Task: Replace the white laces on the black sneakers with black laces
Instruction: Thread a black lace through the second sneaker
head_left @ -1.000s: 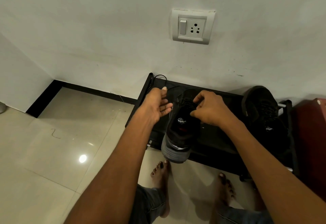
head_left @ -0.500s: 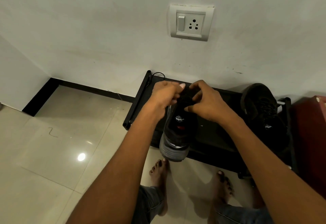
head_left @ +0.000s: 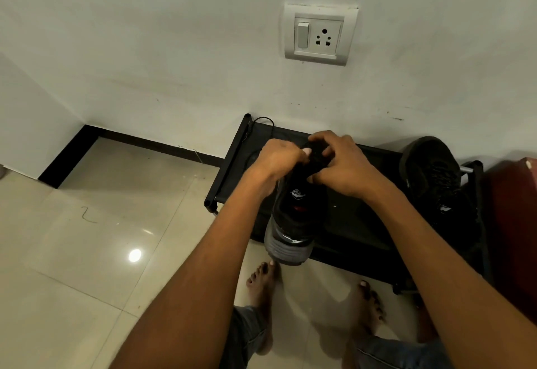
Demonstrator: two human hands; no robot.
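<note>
A black sneaker (head_left: 296, 211) with a grey sole stands on a low black shoe rack (head_left: 229, 165), heel toward me. My left hand (head_left: 280, 159) and my right hand (head_left: 341, 162) are both curled over its lacing area, fingers pinching at the black lace there. A loop of black lace (head_left: 263, 120) trails off to the rack's far left corner. The second black sneaker (head_left: 433, 171) lies on the rack's right end, apart from my hands. What the fingertips hold is mostly hidden by the hands.
A white wall with a switch and socket plate (head_left: 319, 34) stands right behind the rack. Glossy tiled floor (head_left: 101, 238) spreads to the left. A dark red object (head_left: 514, 223) sits at the right edge. My bare feet (head_left: 261, 284) are below the rack.
My left hand came in from the sneaker's left side and closed over the laces beside my right hand. Both hands shifted up toward the toe end.
</note>
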